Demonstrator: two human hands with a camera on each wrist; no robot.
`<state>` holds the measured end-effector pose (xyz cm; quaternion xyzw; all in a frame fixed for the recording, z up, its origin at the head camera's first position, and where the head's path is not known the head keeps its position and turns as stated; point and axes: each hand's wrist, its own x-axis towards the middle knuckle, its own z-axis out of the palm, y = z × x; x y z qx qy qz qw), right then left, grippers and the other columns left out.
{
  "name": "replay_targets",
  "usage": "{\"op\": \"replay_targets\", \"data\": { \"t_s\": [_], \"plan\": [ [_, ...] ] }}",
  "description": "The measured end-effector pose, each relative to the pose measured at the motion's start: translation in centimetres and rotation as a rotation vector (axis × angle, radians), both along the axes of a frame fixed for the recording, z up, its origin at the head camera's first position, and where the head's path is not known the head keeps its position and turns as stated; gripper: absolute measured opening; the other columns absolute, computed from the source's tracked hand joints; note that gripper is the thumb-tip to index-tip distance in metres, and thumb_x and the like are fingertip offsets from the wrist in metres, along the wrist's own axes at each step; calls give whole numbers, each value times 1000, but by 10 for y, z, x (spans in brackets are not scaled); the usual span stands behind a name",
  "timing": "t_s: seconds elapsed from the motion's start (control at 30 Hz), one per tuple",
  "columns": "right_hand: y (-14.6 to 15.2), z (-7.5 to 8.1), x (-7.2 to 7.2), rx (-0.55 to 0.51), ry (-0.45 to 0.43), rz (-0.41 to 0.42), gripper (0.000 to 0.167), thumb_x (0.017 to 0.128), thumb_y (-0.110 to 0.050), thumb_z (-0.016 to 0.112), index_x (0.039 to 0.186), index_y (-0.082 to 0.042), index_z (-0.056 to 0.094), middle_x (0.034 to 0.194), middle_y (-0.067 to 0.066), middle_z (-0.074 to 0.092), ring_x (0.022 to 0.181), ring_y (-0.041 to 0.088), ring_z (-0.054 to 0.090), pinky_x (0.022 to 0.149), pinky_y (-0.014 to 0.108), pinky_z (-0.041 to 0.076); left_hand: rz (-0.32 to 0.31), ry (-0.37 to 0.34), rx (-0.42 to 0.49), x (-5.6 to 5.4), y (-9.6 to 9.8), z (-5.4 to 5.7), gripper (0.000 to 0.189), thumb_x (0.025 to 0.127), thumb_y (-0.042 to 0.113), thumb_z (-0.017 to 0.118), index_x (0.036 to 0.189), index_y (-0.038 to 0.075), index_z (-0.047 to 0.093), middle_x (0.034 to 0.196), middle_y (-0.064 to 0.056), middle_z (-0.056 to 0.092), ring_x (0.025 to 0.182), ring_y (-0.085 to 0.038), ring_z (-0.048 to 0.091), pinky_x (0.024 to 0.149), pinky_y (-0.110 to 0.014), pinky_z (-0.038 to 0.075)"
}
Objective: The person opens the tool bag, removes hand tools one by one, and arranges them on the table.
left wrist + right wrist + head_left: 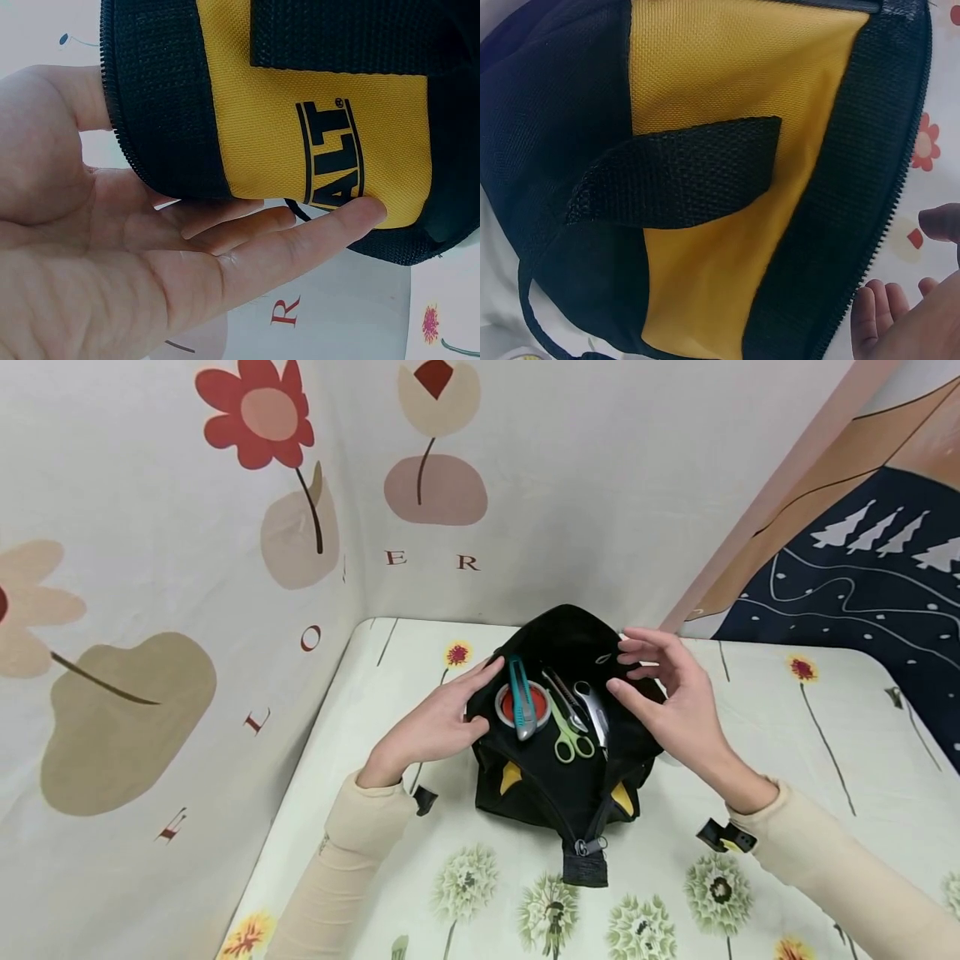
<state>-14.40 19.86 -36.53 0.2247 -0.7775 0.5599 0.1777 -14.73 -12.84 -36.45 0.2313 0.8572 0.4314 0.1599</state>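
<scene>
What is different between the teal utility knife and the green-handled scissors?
The teal utility knife has one straight body; the green-handled scissors have two finger loops. The knife lies across the tape roll; the scissors lie right of it. Both are inside the black bag.

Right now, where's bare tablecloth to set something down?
Free: tablecloth right of the black tool bag, beyond the right sleeve; also the bag's near side, between that and the left sleeve. Crowded: bag interior, with teal utility knife, tape roll, green scissors.
</scene>
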Motion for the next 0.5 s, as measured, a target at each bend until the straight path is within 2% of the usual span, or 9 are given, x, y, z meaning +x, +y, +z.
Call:
{"op": "replay_targets", "data": {
  "t_s": [0.23, 0.33, 0.5],
  "plan": [
    [-8, -9, -11, 60, -42, 54, 67, 91, 18, 78, 153, 4, 59, 137, -8, 66, 121, 17, 65, 99, 22, 53, 3, -7, -2, 0, -1, 0, 86, 101, 1, 50, 180, 17, 19, 186, -7, 11, 50, -14, 25, 56, -29, 34],
    [-9, -13, -15, 89, -44, 80, 69, 90, 18, 80, 154, 3, 59, 138, -1, 66, 123, 17, 65, 99, 22, 53, -2, -6, 4, 0, -1, 1, 87, 101, 1, 50, 180, 17, 18, 186, -7, 11, 50, -14, 25, 56, -29, 34],
    [-13, -16, -20, 169, -36, 114, 68, 89, 17, 82, 152, 3, 61, 138, 16, 68, 123, 24, 64, 100, 20, 51, -2, -15, 1, 0, -1, 2, 87, 101, 1, 50, 180, 19, 18, 186, -7, 10, 50, -14, 24, 57, -29, 34]
  ]
}}
